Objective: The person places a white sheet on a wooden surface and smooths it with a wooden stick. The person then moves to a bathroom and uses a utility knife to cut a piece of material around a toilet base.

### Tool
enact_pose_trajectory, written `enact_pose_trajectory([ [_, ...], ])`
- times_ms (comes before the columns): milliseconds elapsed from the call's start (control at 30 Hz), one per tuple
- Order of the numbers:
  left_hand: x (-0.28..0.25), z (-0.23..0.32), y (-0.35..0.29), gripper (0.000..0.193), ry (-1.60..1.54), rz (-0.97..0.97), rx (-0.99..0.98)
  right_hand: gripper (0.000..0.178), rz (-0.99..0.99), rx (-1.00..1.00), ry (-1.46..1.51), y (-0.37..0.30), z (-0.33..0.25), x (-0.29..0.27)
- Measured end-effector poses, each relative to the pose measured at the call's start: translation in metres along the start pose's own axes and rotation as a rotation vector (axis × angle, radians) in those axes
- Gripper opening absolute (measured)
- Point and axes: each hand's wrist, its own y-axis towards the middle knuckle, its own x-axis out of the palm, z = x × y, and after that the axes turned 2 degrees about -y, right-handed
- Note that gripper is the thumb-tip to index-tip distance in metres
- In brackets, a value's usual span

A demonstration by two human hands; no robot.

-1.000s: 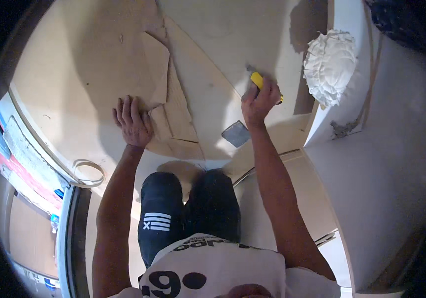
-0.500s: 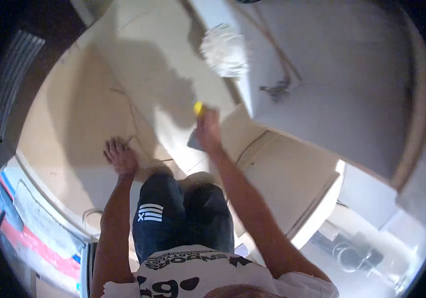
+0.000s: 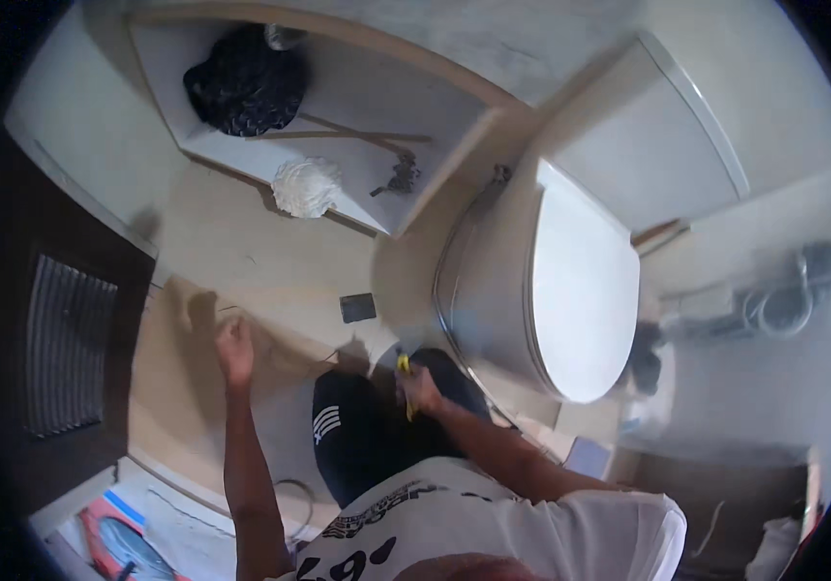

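My right hand is closed around a slim yellow tool with a dark end, held over my dark shorts; its exact kind is not clear. To the left, my left hand is raised above the tan floor sheet with its fingers curled in. Whether anything small sits in those fingers is hidden. In front of my knees, a dark square piece lies flat on the pale floor, apart from both hands.
A white toilet stands close on the right. Ahead is an open box-like cabinet with a black bag, wooden sticks and a white bundle at its edge. A dark louvred door is at left.
My view has swung, bringing the toilet and whole cabinet into sight. My right hand has drawn back toward my lap with the yellow tool. My left hand, formerly spread on the floor sheet, is now curled.
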Motion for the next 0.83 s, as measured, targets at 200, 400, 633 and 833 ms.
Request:
enact_pose_trajectory([
  [200, -0.136, 0.307, 0.014, 0.019, -0.166, 0.479, 0.612, 0.016, 0.31, -0.129, 0.406, 0.058, -0.067, 0.024],
  [400, -0.152, 0.478, -0.023, 0.01, -0.119, 0.569, 1.292, 0.022, 0.201, -0.176, 0.27, 0.071, -0.06, 0.011],
  [633, -0.115, 0.577, 0.016, 0.018, -0.027, 0.647, 1.582, 0.013, 0.358, -0.104, 0.547, 0.1, -0.074, 0.03],
  [833, -0.092, 0.652, 0.061, 0.035, 0.167, 0.539, 1.41, 0.015, 0.695, -0.212, 0.634, 0.23, -0.13, -0.037],
])
